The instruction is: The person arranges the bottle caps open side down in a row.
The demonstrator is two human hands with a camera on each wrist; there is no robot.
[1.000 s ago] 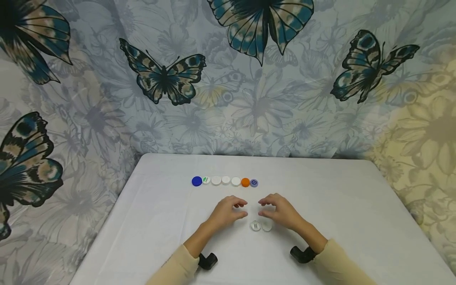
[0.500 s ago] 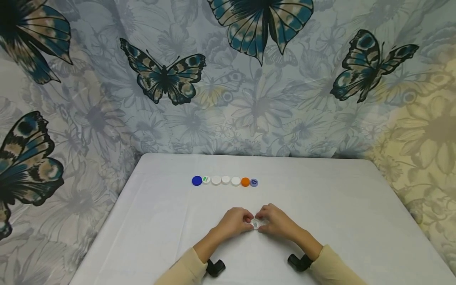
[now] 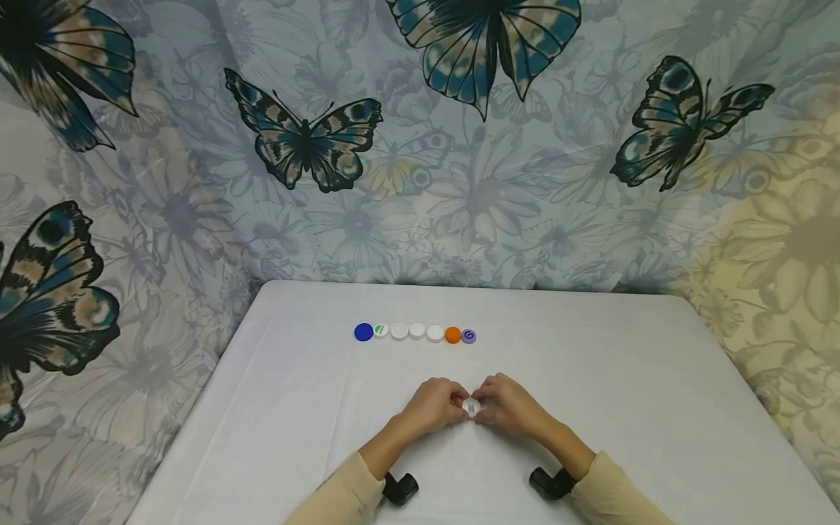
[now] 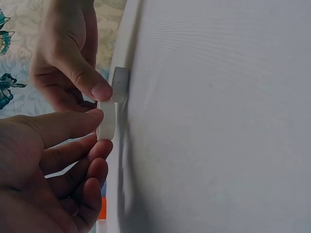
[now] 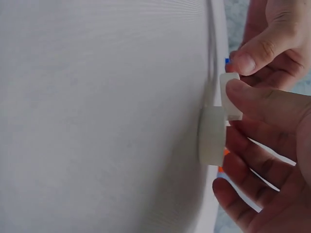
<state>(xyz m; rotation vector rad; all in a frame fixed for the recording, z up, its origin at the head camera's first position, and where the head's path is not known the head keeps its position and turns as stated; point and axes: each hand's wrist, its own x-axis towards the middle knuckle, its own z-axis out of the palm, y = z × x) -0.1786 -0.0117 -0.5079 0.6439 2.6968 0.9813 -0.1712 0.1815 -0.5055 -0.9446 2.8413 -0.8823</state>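
Between the fingertips of both hands is a white bottle cap (image 3: 470,407), raised a little over the white table. My left hand (image 3: 434,405) pinches its left side with thumb and fingers. On the opposite side, my right hand (image 3: 508,405) pinches it too, its thumb against the edge of the cap (image 5: 232,97) in the right wrist view. A second whitish cap (image 5: 212,136) stands on the table beside the right fingers. The same second cap (image 4: 120,85) appears past the right thumb in the left wrist view; the right hand hides it in the head view.
Farther back on the table (image 3: 590,364) several caps lie side by side: a dark blue cap (image 3: 364,332), a white one with a green mark (image 3: 380,330), plain white caps (image 3: 417,332), an orange cap (image 3: 453,335) and a purple cap (image 3: 469,336). A butterfly-print cloth (image 3: 485,182) hangs behind.
Both hands, apart above the two near caps a second ago, have come down and together. They have gripped the left one of those caps and shifted it slightly away from the person.
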